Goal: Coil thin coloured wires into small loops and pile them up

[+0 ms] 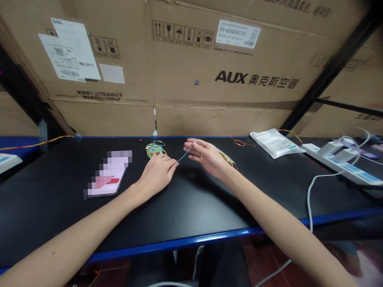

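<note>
My left hand (157, 172) rests on the black table (194, 211), fingers pinched on one end of a thin blue rubber band (185, 154). The band is stretched up to my right hand (206, 155), whose fingertips hold its other end near the thumb. Several coloured rubber bands (227, 159) lie looped over the back of my right hand and wrist. A small pile of coloured rubber bands (155, 149) lies on the table just beyond my left hand.
A blurred-out phone (108, 174) lies left of my hands. A white plastic packet (275, 142) and a white power strip (341, 164) with cables sit at right. Large cardboard boxes (188, 63) wall the back. A loose orange band (239, 142) lies near the packet.
</note>
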A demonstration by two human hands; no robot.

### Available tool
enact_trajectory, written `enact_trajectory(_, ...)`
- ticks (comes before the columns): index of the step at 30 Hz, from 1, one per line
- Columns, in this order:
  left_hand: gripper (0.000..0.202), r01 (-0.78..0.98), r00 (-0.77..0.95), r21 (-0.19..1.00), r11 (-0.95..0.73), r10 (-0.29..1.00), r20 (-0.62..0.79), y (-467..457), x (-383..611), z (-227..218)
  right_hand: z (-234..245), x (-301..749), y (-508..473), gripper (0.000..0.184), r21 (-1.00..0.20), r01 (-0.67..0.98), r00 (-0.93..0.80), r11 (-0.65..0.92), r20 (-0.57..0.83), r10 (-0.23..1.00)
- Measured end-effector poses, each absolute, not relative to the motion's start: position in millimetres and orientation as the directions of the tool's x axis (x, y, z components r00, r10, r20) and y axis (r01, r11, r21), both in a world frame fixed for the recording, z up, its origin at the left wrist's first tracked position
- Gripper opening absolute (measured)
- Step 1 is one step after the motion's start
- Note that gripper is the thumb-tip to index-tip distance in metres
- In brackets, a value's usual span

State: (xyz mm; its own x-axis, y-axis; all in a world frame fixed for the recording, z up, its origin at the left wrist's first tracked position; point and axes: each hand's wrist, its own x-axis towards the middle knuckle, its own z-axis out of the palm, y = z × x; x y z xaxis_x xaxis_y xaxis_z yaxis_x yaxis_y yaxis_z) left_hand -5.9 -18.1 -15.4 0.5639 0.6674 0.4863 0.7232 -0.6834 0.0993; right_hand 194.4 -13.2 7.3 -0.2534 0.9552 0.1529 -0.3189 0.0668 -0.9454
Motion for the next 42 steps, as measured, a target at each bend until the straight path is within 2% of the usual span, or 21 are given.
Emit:
enact_trajectory(7,0.029,0.696,0.575,0.141,-0.704,0.664,0.478,-19,-4,-19,10,195,-13,0.028,-0.940,-0.314,-0.172,0.130,0.191,0.966)
enact_trajectory(13,0.028,0.656,0.549,0.248,-0.713,0.676,0.491,-22,-3,-13,8,199,-8,0.024,-0.930,-0.348,-0.143,0.116,0.175,0.974)
enact_trajectory(14,0.028,0.638,0.537,0.306,-0.707,0.693,0.481,-23,-2,-11,7,199,-7,0.023,-0.930,-0.351,-0.137,0.111,0.168,0.976)
enact_trajectory(16,0.030,0.565,0.506,0.504,-0.653,0.757,0.414,-25,1,-8,8,202,-5,0.023,-0.930,-0.354,-0.125,0.103,0.156,0.980)
enact_trajectory(19,0.032,0.353,0.521,0.832,-0.428,0.829,0.205,-27,5,-4,9,207,-2,0.025,-0.930,-0.351,-0.107,0.105,0.151,0.983)
enact_trajectory(22,0.030,0.162,0.570,0.970,-0.184,0.820,0.061,-29,8,-3,9,210,0,0.026,-0.931,-0.348,-0.084,0.114,0.152,0.985)
enact_trajectory(26,0.028,0.038,0.576,0.999,0.033,0.816,-0.049,-32,9,-4,5,210,2,0.027,-0.930,-0.345,-0.058,0.126,0.155,0.986)
enact_trajectory(32,0.031,-0.059,0.616,0.965,0.257,0.770,-0.168,-39,13,0,-3,198,-1,0.030,-0.931,-0.348,-0.067,0.108,0.140,0.988)
enact_trajectory(35,0.029,-0.048,0.528,0.972,0.229,0.832,-0.170,-41,18,-3,-4,191,-5,0.031,-0.933,-0.347,-0.090,0.093,0.132,0.987)
enact_trajectory(39,0.022,0.073,0.272,0.997,0.034,0.961,-0.053,-39,22,-8,-2,186,-8,0.032,-0.926,-0.368,-0.089,0.079,0.120,0.989)
enact_trajectory(42,0.024,0.046,0.252,0.999,-0.004,0.968,-0.008,-37,21,-8,-1,184,-9,0.032,-0.911,-0.403,-0.089,0.080,0.127,0.988)
